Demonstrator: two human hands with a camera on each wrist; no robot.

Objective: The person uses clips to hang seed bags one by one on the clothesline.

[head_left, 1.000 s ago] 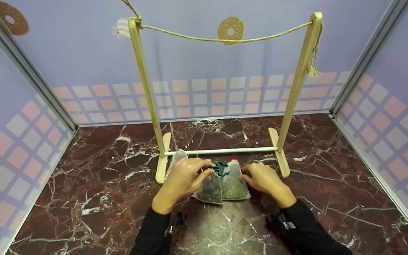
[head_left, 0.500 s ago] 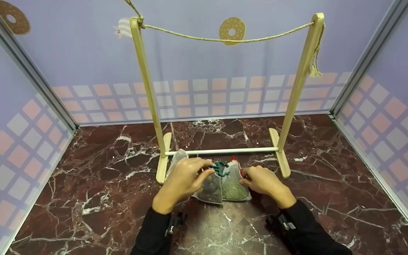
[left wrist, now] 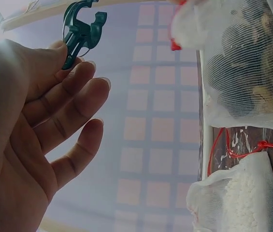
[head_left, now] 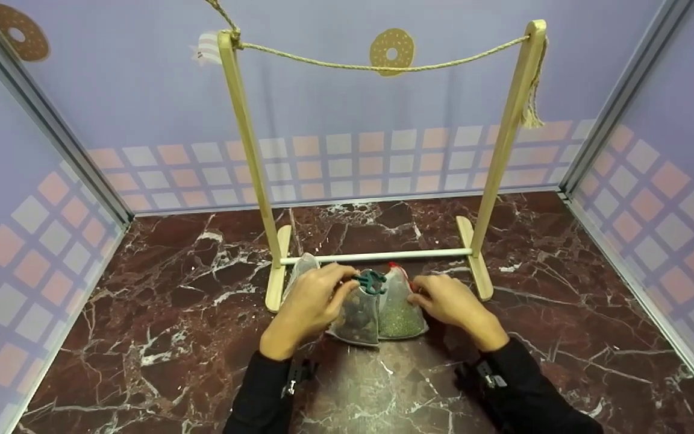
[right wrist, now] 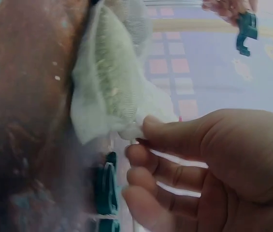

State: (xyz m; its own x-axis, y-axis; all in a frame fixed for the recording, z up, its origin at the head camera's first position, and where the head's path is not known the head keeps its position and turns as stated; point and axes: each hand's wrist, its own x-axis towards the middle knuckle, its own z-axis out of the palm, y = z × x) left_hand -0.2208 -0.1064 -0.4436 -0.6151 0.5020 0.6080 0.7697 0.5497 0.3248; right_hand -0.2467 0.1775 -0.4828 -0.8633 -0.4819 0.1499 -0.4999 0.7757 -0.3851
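Observation:
My left hand (head_left: 311, 301) pinches a dark green plastic clip (head_left: 372, 281) between thumb and forefinger, the clip's curved jaws facing right; the left wrist view has the same clip (left wrist: 83, 31) close up. A white mesh drawstring bag of green granules (head_left: 401, 313) stands on the table right of centre, red cord at its top. At that bag's edge, my right hand (head_left: 452, 301) pinches the mesh, as the right wrist view confirms. Beside it leans a mesh bag with dark lumpy contents (head_left: 356, 319). A third mesh bag (left wrist: 242, 198), with white contents, is partly hidden behind my left hand.
A wooden stand surrounds the bags' far side, with uprights (head_left: 506, 138), a low white crossbar (head_left: 395, 256) and a sagging rope (head_left: 347, 65) on top. More green clips (right wrist: 107, 188) appear in the right wrist view. Patterned panels (head_left: 347, 163) enclose the marbled table (head_left: 160, 349).
The clip and my left fingertips have risen slightly. My right hand has also moved a little upward, and the top of the granule bag has shifted up with it.

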